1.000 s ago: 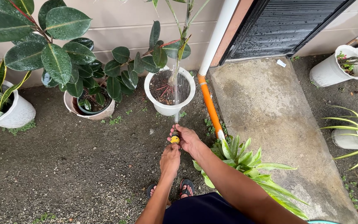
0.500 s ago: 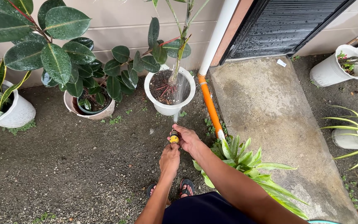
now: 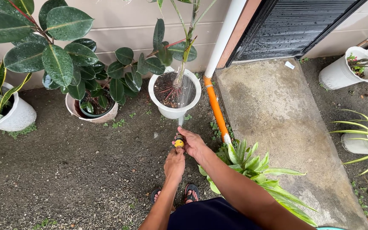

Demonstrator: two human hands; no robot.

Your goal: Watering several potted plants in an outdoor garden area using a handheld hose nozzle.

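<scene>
Fingers [image 3: 183, 135] of both hands grip the yellow hose nozzle [image 3: 179, 143], spraying the white pot [image 3: 174, 112] ahead.

A home's side yard: potted plants [image 3: 88, 91] on gravel [image 3: 64, 166] against a house wall [image 3: 120, 30], with drainpipe [image 3: 222, 47] and concrete step [image 3: 277, 119].

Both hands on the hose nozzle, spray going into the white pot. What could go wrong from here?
1. The spray lands on bare soil beside the stem in the white pot; it may wash soil away from the reddish roots.
2. The right hand and left hand crowd the small yellow nozzle; a wet grip might slip and swing the jet onto the wall.
3. The ground looks wet, and the sandals are open: slip risk.
</scene>
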